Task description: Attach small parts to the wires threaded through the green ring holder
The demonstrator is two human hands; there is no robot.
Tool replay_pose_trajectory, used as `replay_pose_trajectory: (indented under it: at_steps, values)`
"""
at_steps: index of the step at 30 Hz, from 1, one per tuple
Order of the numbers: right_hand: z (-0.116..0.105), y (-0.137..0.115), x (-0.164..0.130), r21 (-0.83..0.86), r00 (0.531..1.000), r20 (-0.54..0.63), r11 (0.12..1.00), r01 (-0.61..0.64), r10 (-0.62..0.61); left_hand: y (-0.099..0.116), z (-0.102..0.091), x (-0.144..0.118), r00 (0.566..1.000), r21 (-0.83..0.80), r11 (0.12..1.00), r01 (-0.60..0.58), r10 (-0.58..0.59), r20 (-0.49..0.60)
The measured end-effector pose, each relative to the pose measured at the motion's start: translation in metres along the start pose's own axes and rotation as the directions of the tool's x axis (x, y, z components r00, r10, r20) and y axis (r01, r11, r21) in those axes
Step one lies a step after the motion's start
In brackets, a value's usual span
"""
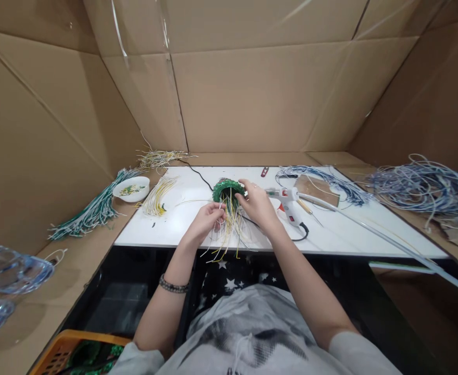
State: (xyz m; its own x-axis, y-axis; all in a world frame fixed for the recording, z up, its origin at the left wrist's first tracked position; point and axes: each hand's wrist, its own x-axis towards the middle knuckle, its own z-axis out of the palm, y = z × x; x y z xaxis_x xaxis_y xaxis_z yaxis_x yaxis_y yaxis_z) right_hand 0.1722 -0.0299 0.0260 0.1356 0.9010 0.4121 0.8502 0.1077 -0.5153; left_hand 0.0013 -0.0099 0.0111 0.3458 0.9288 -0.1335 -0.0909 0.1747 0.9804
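A small round green piece [228,186], glittery and hollow like a cup, is held over the white board, its opening facing me. Long white and yellow strands [229,232] hang from its opening toward the board's front edge. My right hand [255,202] grips its right rim, thumb at the opening and fingers over the top. Closed in a pinch just below its left side, my left hand [210,220] appears to hold some thin strands; its fingertips are partly hidden among them. A white hot glue gun [289,203] lies right of my right hand.
Bundles of yellow strands [158,195], green-white strands [100,208] and a white bowl [131,189] are at left. Blue-white strands [326,179], a brown block [317,190] and an awl [305,207] lie right. An orange basket [53,349] stands lower left. Cardboard walls [248,99] surround the board.
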Motion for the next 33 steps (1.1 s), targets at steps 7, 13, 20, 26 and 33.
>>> replay_pose_trajectory:
  at_steps: [7,13,20,26,33]
  values:
    - [0.011,-0.009,-0.03,0.01,0.96,-0.221,0.984,0.178,-0.171,0.0,-0.001,0.0,0.999,0.013,1.0,-0.029,0.028,0.025]
    - [0.019,-0.014,-0.048,-0.011,0.984,-0.062,0.986,0.165,-0.166,-0.003,-0.003,0.001,0.998,0.01,0.999,-0.048,0.048,0.035]
    - [0.03,-0.013,-0.054,0.057,0.99,-0.069,0.991,0.125,-0.121,-0.004,-0.005,0.003,0.996,0.012,0.998,-0.059,0.058,0.07]
    - [0.034,-0.009,-0.059,0.105,0.984,-0.076,0.98,0.169,-0.162,-0.007,-0.009,0.004,0.995,0.009,0.998,-0.056,0.056,0.086]
    - [0.027,-0.011,-0.062,0.095,0.977,-0.031,0.972,0.215,-0.213,-0.005,-0.01,0.003,0.992,-0.017,0.999,-0.049,0.051,0.118]
